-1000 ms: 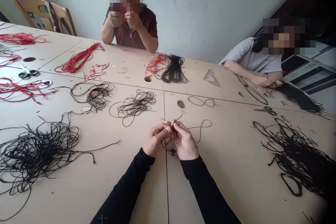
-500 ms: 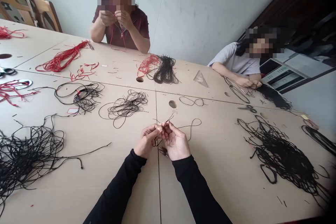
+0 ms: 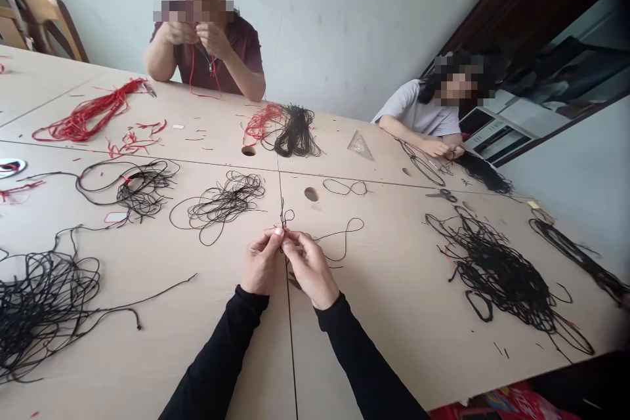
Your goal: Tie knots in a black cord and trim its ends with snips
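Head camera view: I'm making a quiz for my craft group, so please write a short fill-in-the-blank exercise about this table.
The left hand and right hand pinch a thin ____ cord at the fingertips.
The person across the table in a maroon shirt has a ____ strand hanging from their hands.
Just beyond the tangled pile of black cord lies a pair of ____ on the table.

Missing words: black, red, scissors.

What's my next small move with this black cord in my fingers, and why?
Probably draw the small loop above your fingertips snug. The black cord is pinched between your left hand and right hand, and its long tail lies loose on the table, seemingly unobstructed.
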Demonstrator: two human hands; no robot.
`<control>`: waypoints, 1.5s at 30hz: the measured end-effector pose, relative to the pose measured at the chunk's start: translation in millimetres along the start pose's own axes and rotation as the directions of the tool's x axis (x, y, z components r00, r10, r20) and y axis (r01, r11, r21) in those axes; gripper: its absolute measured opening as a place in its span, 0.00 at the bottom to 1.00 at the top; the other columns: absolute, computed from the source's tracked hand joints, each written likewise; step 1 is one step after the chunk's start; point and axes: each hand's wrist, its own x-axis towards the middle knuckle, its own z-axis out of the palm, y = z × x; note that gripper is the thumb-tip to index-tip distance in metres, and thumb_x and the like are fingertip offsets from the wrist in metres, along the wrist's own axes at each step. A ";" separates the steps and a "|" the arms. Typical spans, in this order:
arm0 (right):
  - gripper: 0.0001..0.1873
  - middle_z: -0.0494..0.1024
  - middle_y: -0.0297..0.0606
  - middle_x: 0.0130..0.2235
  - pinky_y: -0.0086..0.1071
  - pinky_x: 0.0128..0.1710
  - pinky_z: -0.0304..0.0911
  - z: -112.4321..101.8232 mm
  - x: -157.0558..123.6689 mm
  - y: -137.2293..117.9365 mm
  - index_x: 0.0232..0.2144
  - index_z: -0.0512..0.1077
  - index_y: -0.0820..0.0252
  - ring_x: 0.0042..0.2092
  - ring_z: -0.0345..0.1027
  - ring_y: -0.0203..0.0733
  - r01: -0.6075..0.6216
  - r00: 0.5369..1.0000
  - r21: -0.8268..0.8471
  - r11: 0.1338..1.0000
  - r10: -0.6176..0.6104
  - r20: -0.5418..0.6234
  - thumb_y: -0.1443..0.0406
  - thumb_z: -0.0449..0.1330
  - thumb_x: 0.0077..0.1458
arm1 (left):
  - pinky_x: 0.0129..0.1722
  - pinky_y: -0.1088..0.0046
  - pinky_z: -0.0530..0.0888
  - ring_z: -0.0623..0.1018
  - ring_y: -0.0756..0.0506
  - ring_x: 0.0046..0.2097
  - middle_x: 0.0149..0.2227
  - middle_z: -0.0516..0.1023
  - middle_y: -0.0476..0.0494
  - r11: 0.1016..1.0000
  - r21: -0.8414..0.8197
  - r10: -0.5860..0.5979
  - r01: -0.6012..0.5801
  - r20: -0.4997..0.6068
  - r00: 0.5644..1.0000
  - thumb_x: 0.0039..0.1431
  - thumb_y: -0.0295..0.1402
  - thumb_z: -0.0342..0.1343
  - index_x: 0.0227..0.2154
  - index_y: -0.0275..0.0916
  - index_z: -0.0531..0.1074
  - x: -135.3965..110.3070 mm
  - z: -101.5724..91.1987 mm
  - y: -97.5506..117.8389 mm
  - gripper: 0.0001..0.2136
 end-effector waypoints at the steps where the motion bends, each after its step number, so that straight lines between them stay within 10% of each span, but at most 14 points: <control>1: 0.16 0.76 0.43 0.44 0.37 0.48 0.63 -1.4 0.6 -0.7 0.42 0.73 0.60 0.46 0.69 0.44 0.024 1.000 -0.002 1.000 -0.024 0.017 0.56 0.57 0.57 | 0.48 0.71 0.70 0.75 0.48 0.42 0.33 0.78 0.46 1.000 -0.003 0.001 -0.001 -0.004 1.000 0.43 0.37 0.69 0.25 0.37 0.79 -0.3 0.6 0.1 0.09; 11: 0.12 0.76 0.37 0.33 0.33 0.42 0.63 -11.4 1.4 -6.5 0.33 0.73 0.59 0.38 0.69 0.40 0.034 0.997 0.053 0.998 -0.037 0.070 0.57 0.58 0.57 | 0.43 0.73 0.71 0.77 0.48 0.38 0.31 0.80 0.44 0.995 -0.065 -0.071 0.071 0.010 0.997 0.43 0.34 0.69 0.23 0.35 0.77 -0.7 0.6 3.7 0.09; 29: 0.11 0.75 0.40 0.47 0.34 0.46 0.63 -15.1 7.7 -15.9 0.39 0.70 0.58 0.45 0.70 0.41 0.160 0.976 -0.171 0.972 -0.130 0.173 0.60 0.51 0.61 | 0.42 0.73 0.74 0.79 0.47 0.39 0.36 0.81 0.42 0.984 -0.094 -0.150 0.152 0.034 0.988 0.43 0.35 0.69 0.27 0.36 0.77 1.5 -3.4 3.7 0.10; 45: 0.09 0.74 0.34 0.33 0.30 0.36 0.62 -28.5 16.9 -23.7 0.37 0.71 0.57 0.33 0.67 0.37 0.214 0.932 -0.208 0.954 -0.136 0.335 0.65 0.51 0.58 | 0.34 0.77 0.75 0.79 0.51 0.31 0.29 0.80 0.47 0.974 -0.099 -0.207 0.206 -0.001 0.978 0.40 0.36 0.71 0.26 0.35 0.76 3.4 -6.2 6.9 0.13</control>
